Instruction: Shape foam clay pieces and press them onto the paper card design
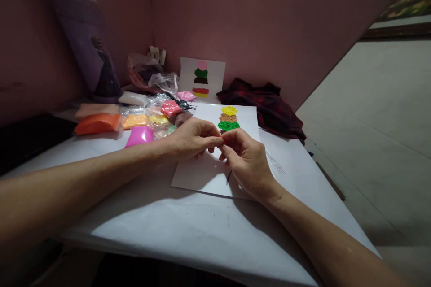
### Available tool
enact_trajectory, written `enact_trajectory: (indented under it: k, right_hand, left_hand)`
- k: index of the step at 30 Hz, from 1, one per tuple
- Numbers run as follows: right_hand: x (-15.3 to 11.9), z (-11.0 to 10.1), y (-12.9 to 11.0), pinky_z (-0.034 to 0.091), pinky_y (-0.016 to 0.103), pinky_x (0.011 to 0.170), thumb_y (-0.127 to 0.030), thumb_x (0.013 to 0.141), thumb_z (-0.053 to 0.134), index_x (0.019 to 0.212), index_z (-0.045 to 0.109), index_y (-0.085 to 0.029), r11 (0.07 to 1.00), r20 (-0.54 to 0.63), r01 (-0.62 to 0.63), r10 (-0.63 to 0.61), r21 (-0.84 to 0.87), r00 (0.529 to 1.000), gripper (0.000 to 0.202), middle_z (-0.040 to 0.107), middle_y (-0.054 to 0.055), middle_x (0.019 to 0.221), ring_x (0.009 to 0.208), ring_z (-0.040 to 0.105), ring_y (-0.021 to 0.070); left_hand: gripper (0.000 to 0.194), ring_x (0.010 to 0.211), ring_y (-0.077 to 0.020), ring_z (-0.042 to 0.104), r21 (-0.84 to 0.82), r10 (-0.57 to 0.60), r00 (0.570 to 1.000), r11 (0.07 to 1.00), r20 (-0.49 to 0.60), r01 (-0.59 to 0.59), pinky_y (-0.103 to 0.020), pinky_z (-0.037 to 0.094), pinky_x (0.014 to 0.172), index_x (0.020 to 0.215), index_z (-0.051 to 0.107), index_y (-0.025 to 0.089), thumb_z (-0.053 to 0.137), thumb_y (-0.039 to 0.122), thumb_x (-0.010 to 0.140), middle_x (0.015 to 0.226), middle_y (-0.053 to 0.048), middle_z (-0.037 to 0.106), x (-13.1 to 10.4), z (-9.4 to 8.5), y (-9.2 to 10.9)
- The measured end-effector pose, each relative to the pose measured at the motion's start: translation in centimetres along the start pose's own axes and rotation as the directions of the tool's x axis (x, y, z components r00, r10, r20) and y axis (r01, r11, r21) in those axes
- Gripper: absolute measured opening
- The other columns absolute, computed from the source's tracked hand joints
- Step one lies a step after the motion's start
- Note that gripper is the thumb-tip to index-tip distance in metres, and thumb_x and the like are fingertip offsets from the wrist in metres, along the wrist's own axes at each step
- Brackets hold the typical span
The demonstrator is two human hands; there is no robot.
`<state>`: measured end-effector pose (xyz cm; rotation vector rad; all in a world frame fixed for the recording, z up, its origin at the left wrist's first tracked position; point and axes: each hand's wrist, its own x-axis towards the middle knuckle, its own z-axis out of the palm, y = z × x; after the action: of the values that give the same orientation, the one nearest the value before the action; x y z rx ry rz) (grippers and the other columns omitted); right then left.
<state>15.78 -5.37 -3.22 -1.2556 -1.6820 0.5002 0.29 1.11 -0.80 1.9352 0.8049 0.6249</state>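
Note:
My left hand (193,138) and my right hand (251,161) meet fingertip to fingertip above a white sheet of paper (195,178). Both are closed in a pinch, and a tiny bit of red clay (222,139) shows between the fingertips, mostly hidden. On the sheet, textured clay bands are stacked: yellow (229,110), light brown (228,118) and green (229,125). A dark edge shows under the green one, and my fingers cover what lies below. A thin dark mark (229,177) is on the paper beneath my right hand.
Several clay packets, including orange (97,124), magenta (139,136) and red (171,108), lie left of the sheet. A card with coloured bands (215,76) leans on the wall. Dark checked cloth (266,103) lies right; a purple container (87,45) stands back left.

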Motion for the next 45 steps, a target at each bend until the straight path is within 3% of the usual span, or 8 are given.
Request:
enact_trajectory:
  k: [12,24,35,45]
  right_hand:
    - [-0.04,-0.13,0.36,0.046,0.026,0.064,-0.013,0.083,0.053,0.082,0.056,-0.019,0.991,0.049,0.028,-0.022,-0.133,0.999,0.006,0.064,0.001,0.077,0.067,0.058,0.0124]
    - [-0.09,-0.27,0.10,0.038,0.025,0.059,-0.009,0.080,0.054,0.078,0.053,-0.018,0.935,0.105,0.111,-0.079,-0.337,0.991,0.009,0.060,0.000,0.073,0.063,0.051,0.0120]
    - [-0.15,-0.25,0.21,0.037,0.026,0.061,-0.007,0.080,0.051,0.079,0.050,-0.019,0.921,0.153,0.144,-0.094,-0.362,0.984,0.012,0.059,0.001,0.075,0.066,0.051,0.0133]
    - [-0.20,-0.35,-0.07,0.036,0.026,0.061,-0.006,0.079,0.049,0.079,0.047,-0.020,0.913,0.185,0.157,-0.093,-0.376,0.978,0.014,0.058,0.001,0.076,0.066,0.050,0.0133]
  left_hand:
    - [0.019,0.047,-0.0061,0.047,0.076,-0.014,0.999,0.997,0.035,0.012,-0.018,0.035,0.043,0.081,0.062,0.010,0.055,0.027,0.081,0.062,0.001,0.057,-0.15,0.15,-0.08]
    - [0.014,0.049,-0.0069,0.046,0.184,0.049,0.997,0.981,0.059,-0.059,-0.018,0.034,0.046,0.076,0.062,0.010,0.053,0.020,0.080,0.057,0.003,0.053,0.05,0.25,-0.66]
    - [0.016,0.061,-0.0102,0.052,0.422,0.126,0.991,0.897,0.048,-0.134,-0.020,0.035,0.055,0.077,0.065,0.010,0.053,0.019,0.081,0.064,0.000,0.061,0.06,0.35,-0.40]
    - [0.020,0.064,-0.0115,0.054,0.472,0.143,0.988,0.868,0.058,-0.153,-0.020,0.035,0.055,0.079,0.066,0.010,0.049,0.020,0.081,0.068,-0.002,0.064,-0.08,0.31,-0.59]
